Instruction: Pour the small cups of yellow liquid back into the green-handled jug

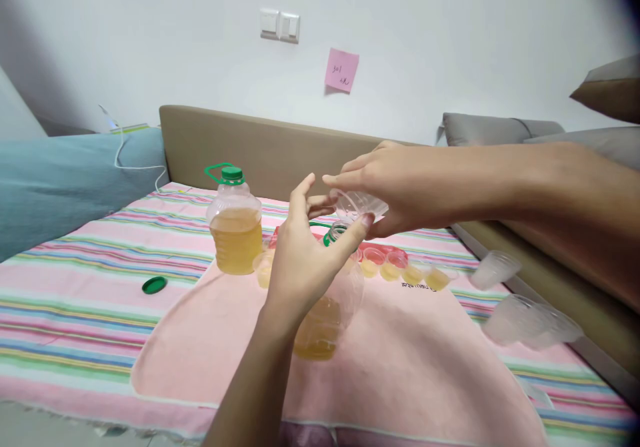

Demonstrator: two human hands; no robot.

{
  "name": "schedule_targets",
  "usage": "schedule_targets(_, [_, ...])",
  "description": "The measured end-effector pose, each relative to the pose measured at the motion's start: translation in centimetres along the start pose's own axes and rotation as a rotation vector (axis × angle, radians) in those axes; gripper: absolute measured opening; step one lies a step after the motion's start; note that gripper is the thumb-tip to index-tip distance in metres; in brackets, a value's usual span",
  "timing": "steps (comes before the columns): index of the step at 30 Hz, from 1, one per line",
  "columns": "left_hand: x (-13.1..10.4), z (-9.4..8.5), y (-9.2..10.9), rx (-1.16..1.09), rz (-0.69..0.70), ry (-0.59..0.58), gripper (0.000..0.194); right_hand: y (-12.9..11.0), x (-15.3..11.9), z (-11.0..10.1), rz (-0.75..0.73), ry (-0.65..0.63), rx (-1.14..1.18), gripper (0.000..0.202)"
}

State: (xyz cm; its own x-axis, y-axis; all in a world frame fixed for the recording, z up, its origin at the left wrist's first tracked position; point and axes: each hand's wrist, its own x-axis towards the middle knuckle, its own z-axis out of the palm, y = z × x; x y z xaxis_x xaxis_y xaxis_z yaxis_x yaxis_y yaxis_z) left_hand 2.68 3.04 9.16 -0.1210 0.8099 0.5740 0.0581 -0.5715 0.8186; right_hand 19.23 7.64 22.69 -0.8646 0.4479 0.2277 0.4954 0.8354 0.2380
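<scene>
An uncapped clear bottle with yellow liquid low inside stands on the pink mat, its mouth just below my hands. My right hand is wrapped round a clear plastic cup, which is tipped on its side above the bottle's mouth. My left hand is beside the bottle neck, fingers spread and thumb near the cup; whether it touches the cup cannot be made out. Behind the bottle, several small cups of yellow liquid stand in a row near a red package.
A capped bottle of yellow liquid stands left of the mat. A green cap lies farther left. Stacked empty cups and another cup lie at the right, near a brown edge board.
</scene>
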Motion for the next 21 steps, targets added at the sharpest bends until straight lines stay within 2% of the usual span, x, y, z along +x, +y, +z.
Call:
schedule_targets(4, [0.1, 0.0, 0.0, -0.031, -0.003, 0.013, 0.091, -0.5, -0.2, -0.9, -0.019, -0.055, 0.058, 0.065])
schedule_targets(7, [0.1, -0.1, 0.0, -0.047, -0.017, 0.014, 0.092, -0.5, -1.6, -2.3, 0.023, -0.011, 0.124, 0.095])
schedule_targets(9, [0.0, -0.2, -0.1, -0.054, -0.023, 0.017, 0.094, -0.5, -3.1, -3.1, 0.108, 0.052, 0.162, 0.102])
schedule_targets(10, [0.0, -0.3, -0.1, -0.059, -0.026, 0.019, 0.095, -0.5, -3.9, -3.2, 0.16, 0.115, 0.198, 0.097])
schedule_targets(12, [-0.1, -0.5, -0.2, -0.067, -0.029, 0.017, 0.095, -0.4, -5.4, -2.5, 0.259, 0.296, 0.335, 0.075])
schedule_targets(15, [-0.2, -0.7, -0.5, -0.065, -0.041, 0.005, 0.093, -0.3, -6.7, 0.2, 0.352, 0.58, 0.547, 0.044])
schedule_targets(18, [-0.2, -1.0, -0.7, -0.076, -0.064, -0.004, 0.092, -0.2, -6.7, 3.5, 0.402, 0.788, 0.704, 0.032])
schedule_targets(21, [-0.2, -1.4, -0.7, -0.095, -0.087, -0.009, 0.093, -0.6, -5.9, 5.6, 0.432, 0.862, 0.883, 0.033])
